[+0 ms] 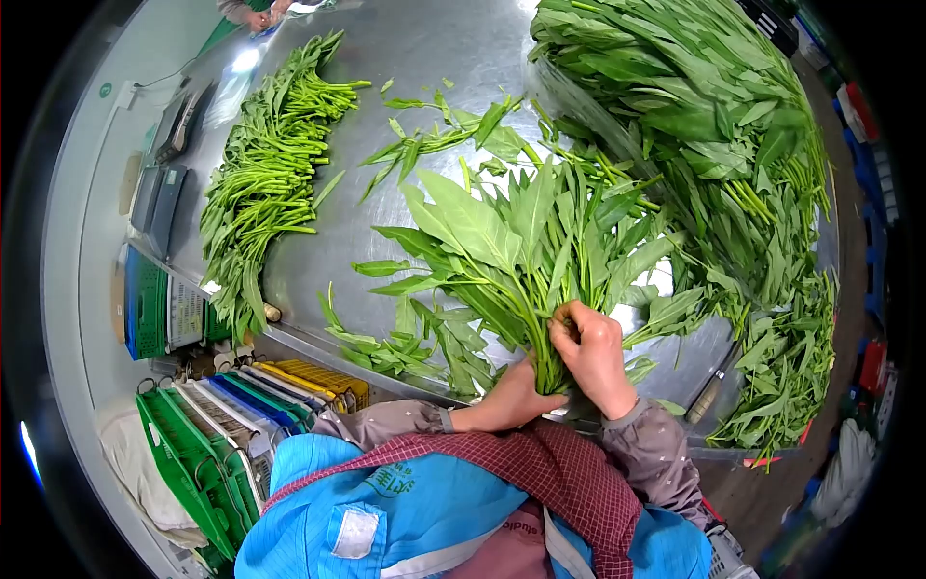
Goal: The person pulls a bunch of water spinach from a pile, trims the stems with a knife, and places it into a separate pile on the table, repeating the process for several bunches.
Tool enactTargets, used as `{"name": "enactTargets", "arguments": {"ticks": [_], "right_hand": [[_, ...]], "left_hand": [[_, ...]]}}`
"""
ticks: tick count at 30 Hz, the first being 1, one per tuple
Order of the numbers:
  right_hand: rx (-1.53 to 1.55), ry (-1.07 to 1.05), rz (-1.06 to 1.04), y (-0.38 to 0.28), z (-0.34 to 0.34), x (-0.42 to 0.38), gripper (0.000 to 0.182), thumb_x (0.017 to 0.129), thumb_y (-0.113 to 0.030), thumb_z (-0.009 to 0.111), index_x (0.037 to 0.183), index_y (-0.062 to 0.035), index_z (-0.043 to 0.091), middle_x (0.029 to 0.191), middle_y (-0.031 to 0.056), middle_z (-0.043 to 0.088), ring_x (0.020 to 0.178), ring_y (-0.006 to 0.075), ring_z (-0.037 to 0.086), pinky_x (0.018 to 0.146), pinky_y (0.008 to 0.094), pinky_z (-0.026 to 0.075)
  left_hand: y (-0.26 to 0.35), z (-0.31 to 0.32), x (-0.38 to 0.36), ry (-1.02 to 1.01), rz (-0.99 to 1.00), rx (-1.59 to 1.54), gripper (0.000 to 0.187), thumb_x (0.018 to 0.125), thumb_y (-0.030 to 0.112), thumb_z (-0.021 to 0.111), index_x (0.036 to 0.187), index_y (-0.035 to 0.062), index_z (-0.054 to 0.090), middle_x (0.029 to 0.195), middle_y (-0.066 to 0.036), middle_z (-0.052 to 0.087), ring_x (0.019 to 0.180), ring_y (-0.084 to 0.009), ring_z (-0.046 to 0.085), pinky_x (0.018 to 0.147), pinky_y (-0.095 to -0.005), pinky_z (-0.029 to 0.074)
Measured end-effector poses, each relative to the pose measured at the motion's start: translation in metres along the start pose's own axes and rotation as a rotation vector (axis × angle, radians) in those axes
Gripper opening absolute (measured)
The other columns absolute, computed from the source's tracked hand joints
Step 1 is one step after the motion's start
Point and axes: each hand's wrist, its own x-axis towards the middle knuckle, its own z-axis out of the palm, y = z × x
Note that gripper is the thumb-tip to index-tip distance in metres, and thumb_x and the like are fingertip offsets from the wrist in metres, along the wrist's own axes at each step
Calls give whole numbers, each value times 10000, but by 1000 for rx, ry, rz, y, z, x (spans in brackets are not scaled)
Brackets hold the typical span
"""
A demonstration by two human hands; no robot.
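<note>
A bunch of leafy green stems fans upward over the metal table, its stem ends toward my body. Wrapped round the lower stems is my left hand. My right hand is at the right side of the same bunch, thumb and forefinger pinched together at a stem. Loose leaves lie on the table to the left of the bunch, and more cut leaves lie beyond it. A knife with a wooden handle rests to the right of my right hand.
A row of bundled greens lines the table's left side. A large heap of greens covers the right. Green crates and a yellow crate stand below the front edge. Another person's hands show at the far left.
</note>
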Motion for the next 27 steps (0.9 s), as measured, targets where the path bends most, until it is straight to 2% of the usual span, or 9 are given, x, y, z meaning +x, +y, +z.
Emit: {"name": "enactTargets", "arguments": {"ticks": [3, 5, 9, 11, 13, 15, 19, 22, 27], "right_hand": [[267, -190, 184, -3, -21, -2, 84, 757, -55, 567, 741, 19, 531, 523, 32, 489, 428, 110, 442, 407, 223, 330], [1006, -285, 667, -15, -45, -13, 110, 749, -72, 571, 722, -2, 491, 500, -11, 419, 411, 76, 404, 375, 191, 288], [1374, -412, 394, 9, -114, -74, 170, 724, -111, 595, 767, 11, 485, 519, -20, 413, 408, 71, 398, 374, 190, 272], [426, -344, 680, 14, -134, -78, 216, 713, -132, 614, 850, 8, 521, 512, 28, 468, 413, 140, 461, 384, 243, 333], [-908, -259, 450, 44, -121, -99, 318, 721, -156, 613, 1008, -35, 550, 614, 132, 576, 535, 265, 566, 511, 354, 431], [-245, -327, 518, 23, -104, -91, 339, 730, -155, 609, 1041, -36, 543, 616, 126, 585, 560, 254, 578, 542, 338, 451], [344, -144, 275, 19, -36, -69, 411, 763, -205, 597, 1077, 35, 483, 880, 147, 608, 767, 218, 600, 709, 305, 464], [626, 12, 310, -13, -24, -51, 356, 814, -189, 528, 1072, 50, 472, 984, 143, 575, 873, 238, 578, 771, 324, 454], [1340, 53, 609, 18, -18, -41, 299, 878, -183, 371, 1048, 42, 468, 984, 158, 560, 902, 265, 550, 826, 376, 450]], "left_hand": [[11, -4, 2, -49, -21, -90, 428, 670, 117, 679, 1036, -10, 498, 938, -121, 577, 861, -185, 539, 747, -303, 436], [18, -9, 3, -78, -25, -223, 448, 671, 106, 682, 1059, -6, 489, 974, -106, 569, 889, -173, 526, 768, -295, 429], [16, -14, 4, -196, -168, -527, 470, 691, 65, 673, 1112, 7, 471, 1029, -76, 552, 934, -147, 509, 821, -282, 412], [16, -14, 4, -217, -265, -717, 466, 702, 64, 669, 1120, 8, 471, 1022, -74, 558, 928, -143, 513, 831, -279, 409], [20, -20, 9, -372, -407, -877, 449, 714, 79, 668, 1117, 13, 482, 1021, -76, 567, 924, -139, 516, 836, -276, 408], [25, -17, 11, -414, -380, -914, 424, 732, 122, 664, 1107, 14, 499, 1027, -77, 573, 924, -151, 526, 839, -279, 406], [37, -17, 3, -349, 99, -65, 514, 744, 127, 652, 1200, 26, 438, 1166, -89, 502, 1074, -192, 452, 920, -307, 352], [53, -28, -5, -288, 255, 112, 483, 776, 156, 625, 1199, 21, 435, 1197, -100, 480, 1106, -199, 426, 944, -320, 329], [35, -36, 3, -181, -318, -853, 413, 814, 84, 556, 1203, 11, 437, 1159, -78, 512, 1028, -158, 489, 890, -299, 388]]}}
